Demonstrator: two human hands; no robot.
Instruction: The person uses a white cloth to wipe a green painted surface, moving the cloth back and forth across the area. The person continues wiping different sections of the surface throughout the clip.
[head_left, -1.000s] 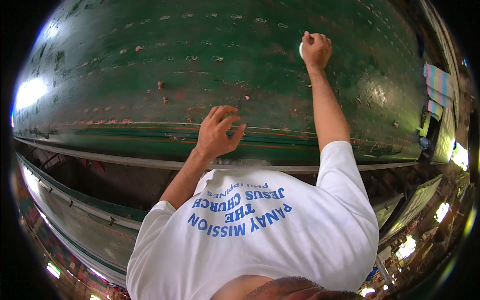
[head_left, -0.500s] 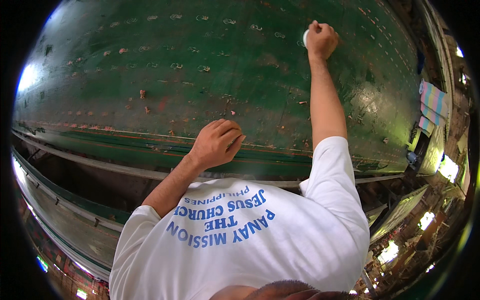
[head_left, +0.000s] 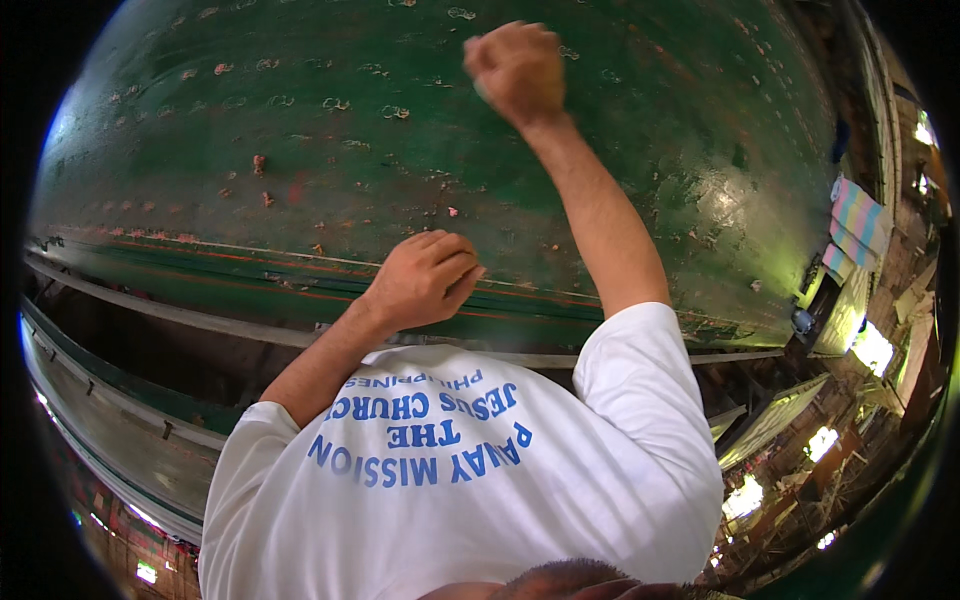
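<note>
The right grip (head_left: pixel 516 78) is balled up over the far middle of the green counter (head_left: pixel 560 175), its arm stretched well forward and the hand blurred; the fingers look curled inward, yet I cannot tell whether they close on anything or whether the hand touches the surface; the counter spreads beneath both hands and out to either side, so that the right grip lies deep within it and the left grip (head_left: pixel 422 280) lies close to its near edge; the left fingers are bent loosely with the thumb close beside them, and since the palm is hidden I cannot tell what, if anything, is inside; a small pink crumb (head_left: pixel 453 211) lies just beyond the left grip, while a reddish lump (head_left: pixel 259 164) lies farther off to its left; pale ring marks (head_left: pixel 395 112) run in rows across the paint, some near the right grip; a long rail (head_left: pixel 190 312) borders the near side, in front of the white shirt (head_left: pixel 450 530) with its blue lettering; a striped cloth (head_left: pixel 858 228) hangs by the right end, above a small blue object (head_left: pixel 802 321).
</note>
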